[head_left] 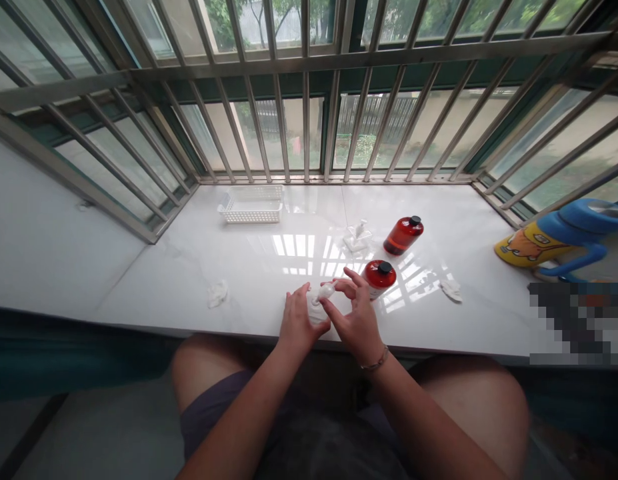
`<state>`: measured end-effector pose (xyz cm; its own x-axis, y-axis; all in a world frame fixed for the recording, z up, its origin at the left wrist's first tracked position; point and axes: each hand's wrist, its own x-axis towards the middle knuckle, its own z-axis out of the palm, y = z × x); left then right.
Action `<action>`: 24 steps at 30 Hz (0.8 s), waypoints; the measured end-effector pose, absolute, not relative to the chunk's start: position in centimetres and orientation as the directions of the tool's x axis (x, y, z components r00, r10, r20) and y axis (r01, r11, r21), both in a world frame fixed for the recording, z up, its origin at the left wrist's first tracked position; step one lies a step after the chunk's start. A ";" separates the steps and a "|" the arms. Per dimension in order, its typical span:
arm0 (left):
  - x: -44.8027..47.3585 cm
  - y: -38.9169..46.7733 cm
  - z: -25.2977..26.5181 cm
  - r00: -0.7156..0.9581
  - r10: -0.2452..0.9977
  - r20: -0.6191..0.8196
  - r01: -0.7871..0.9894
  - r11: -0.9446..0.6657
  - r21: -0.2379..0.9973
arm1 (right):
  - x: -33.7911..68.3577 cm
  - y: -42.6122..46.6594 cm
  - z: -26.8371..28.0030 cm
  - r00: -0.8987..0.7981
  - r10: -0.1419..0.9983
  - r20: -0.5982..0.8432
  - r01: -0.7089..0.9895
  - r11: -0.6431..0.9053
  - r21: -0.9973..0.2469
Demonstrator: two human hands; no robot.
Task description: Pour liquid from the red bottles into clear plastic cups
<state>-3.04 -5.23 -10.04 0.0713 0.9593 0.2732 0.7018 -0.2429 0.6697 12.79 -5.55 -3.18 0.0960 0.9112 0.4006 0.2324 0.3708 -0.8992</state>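
Near the front edge of the counter, my left hand (pixel 299 319) wraps around a small white container (pixel 317 312). My right hand (pixel 356 313) has its thumb and index finger at a rounded, translucent white piece (pixel 327 290) on top of that container; its exact kind is unclear. The other right fingers are raised. Just beyond my right hand stands a red bottle (pixel 380 275) with a black cap, its lower part partly hidden by the hand. A second red bottle (pixel 403 235) is farther back. Left of it is a white pump-like piece (pixel 359 237) with a square outline.
A white perforated basket (pixel 251 217) sits at the back left. Crumpled white tissues lie on the left (pixel 217 294) and right (pixel 451 291). A blue and yellow flask (pixel 553 233) with a handle is at the far right. Metal window bars (pixel 309 63) border the counter.
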 end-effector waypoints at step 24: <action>-2.8 -5.4 -9.4 0.069 0.960 0.270 0.707 -0.238 0.666 | 12.9 -5.9 -3.1 0.238 0.913 0.332 0.227 0.280 -0.933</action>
